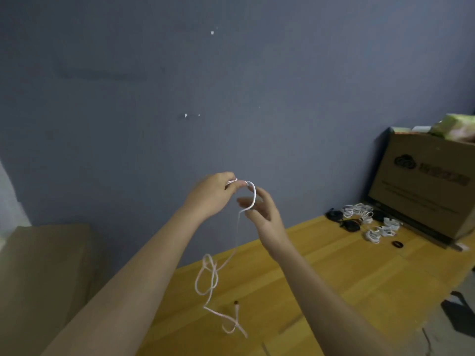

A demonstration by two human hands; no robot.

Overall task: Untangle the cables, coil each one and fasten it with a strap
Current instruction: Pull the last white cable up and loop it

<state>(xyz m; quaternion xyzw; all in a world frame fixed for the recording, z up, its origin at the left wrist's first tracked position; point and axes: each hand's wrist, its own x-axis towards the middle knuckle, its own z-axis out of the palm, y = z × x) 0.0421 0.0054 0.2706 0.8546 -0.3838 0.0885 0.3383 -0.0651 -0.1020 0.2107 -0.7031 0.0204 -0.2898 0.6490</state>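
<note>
Seen from the head camera, a person holds both bare arms raised in front of a blue-grey wall (180,86), above a yellow wooden tabletop (334,278). The left hand (214,195) pinches one end of a thin white cable (253,195) between thumb and curled fingers, and a short loop arcs from that grip to the right hand (262,211), whose fingers are spread and relaxed, the cable running across them without a firm grasp. From there the cable hangs down in loose, crossing loops to the tabletop, where its tail lies in a small twist. At the far right of the table, a cluster of coiled white cables (370,222) and dark cables (344,220) lies just in front of a brown cardboard box (424,186), with a small black ring-shaped strap (397,244) near them.
</note>
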